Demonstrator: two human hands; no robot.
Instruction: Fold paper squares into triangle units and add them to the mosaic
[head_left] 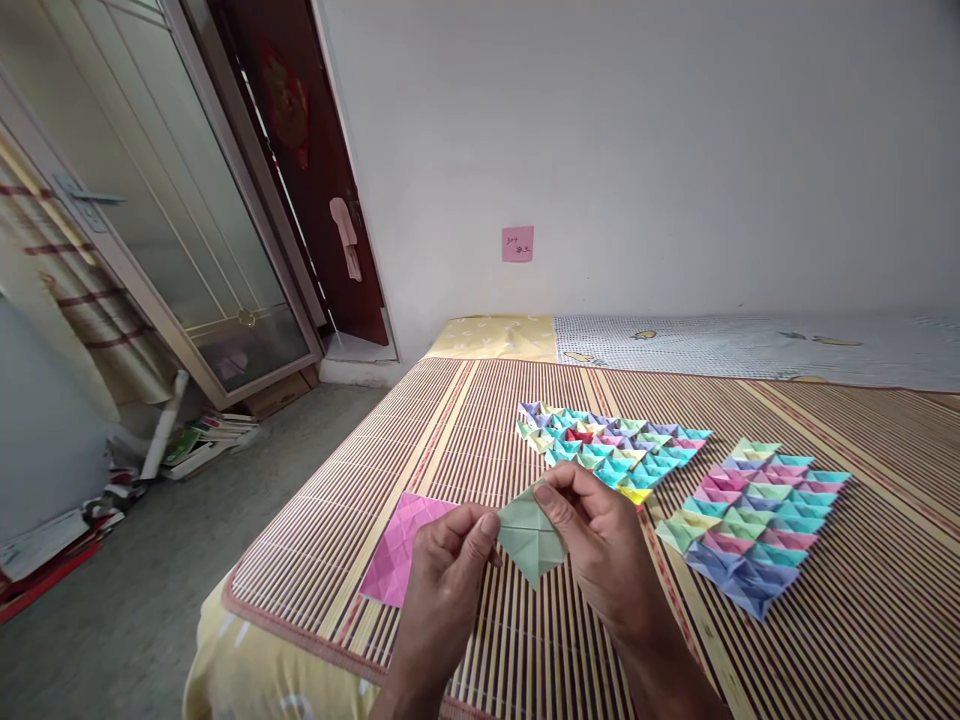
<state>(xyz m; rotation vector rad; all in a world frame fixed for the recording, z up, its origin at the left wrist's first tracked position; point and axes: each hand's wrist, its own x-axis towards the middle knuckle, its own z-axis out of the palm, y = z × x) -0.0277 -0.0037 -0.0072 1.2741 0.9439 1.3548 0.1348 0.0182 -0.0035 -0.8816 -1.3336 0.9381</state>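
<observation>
Both hands hold a small folded green paper piece (pixel 531 540) above the striped bamboo mat (pixel 480 420). My left hand (pixel 446 575) pinches its left corner between thumb and fingers. My right hand (pixel 596 545) pinches its top right edge. A creased pink paper sheet (pixel 401 550) lies flat on the mat just left of my left hand. Two sheets of joined, many-coloured folded paper units lie beyond: one (pixel 611 450) behind my hands, the other (pixel 750 525) to the right of my right hand.
The mat covers a bed with a yellow sheet (pixel 495 338) and a patterned one (pixel 750 345) at the far end. A pink note (pixel 517 244) sticks on the white wall. Books and papers (pixel 202 440) lie on the floor at the left by a glass door (pixel 150 220).
</observation>
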